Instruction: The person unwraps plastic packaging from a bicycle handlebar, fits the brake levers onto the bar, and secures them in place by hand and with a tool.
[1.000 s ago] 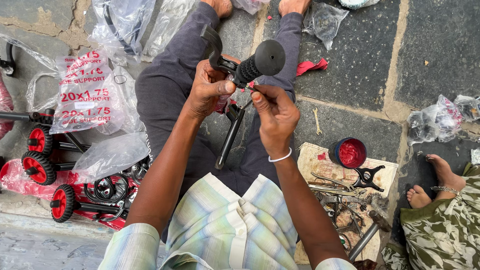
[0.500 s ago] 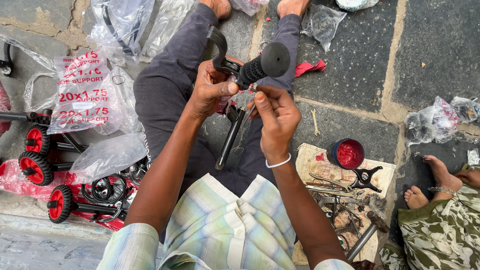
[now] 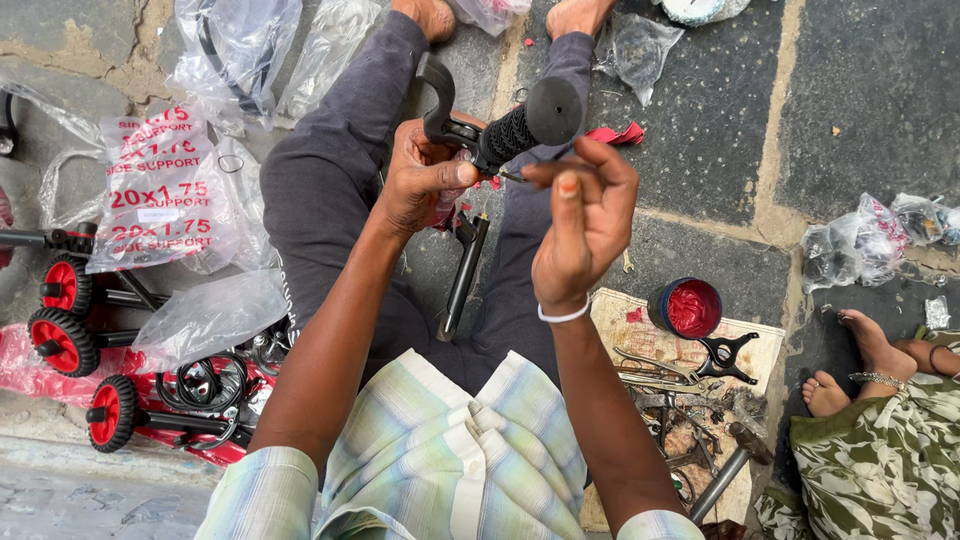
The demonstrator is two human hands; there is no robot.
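Handlebar grip (image 3: 528, 125) now raised; red-filled tin (image 3: 685, 307).

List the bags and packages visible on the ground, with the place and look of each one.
Printed plastic bag: left, clear with red lettering.
Clear plastic bags: top left, crumpled, one holding a dark part.
Clear bag: over the red training wheels.
Small clear bags: right, crumpled.
Red packet: lower left, under the wheels.
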